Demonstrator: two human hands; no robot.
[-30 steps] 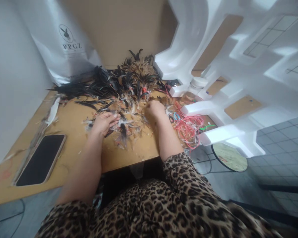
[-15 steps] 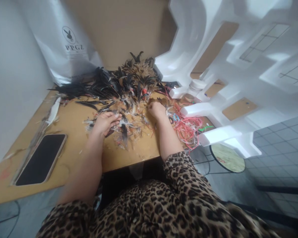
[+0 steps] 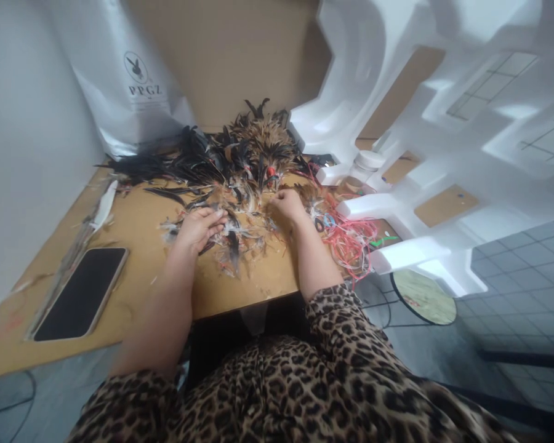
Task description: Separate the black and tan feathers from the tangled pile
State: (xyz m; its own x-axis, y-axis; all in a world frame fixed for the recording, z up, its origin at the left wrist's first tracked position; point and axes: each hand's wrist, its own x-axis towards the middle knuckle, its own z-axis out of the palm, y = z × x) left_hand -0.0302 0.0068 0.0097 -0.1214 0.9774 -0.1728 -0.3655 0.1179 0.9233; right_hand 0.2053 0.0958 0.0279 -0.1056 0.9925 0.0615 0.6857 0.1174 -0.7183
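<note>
A dark feather (image 3: 233, 246) lies on the table (image 3: 268, 280), just right of the left hand's (image 3: 200, 229) fingertips, its length pointing toward the near edge. The right hand (image 3: 287, 205) is farther off, wrist bent inward. Both hands' fingers are curled; blur hides whether either grips anything.

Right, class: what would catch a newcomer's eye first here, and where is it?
The heap of dark and brown feathers stands out first, at the back of the table beyond the left hand and right hand. A big white moulded shape looms on the right, with tangled pink strands by its lower left edge.
</note>
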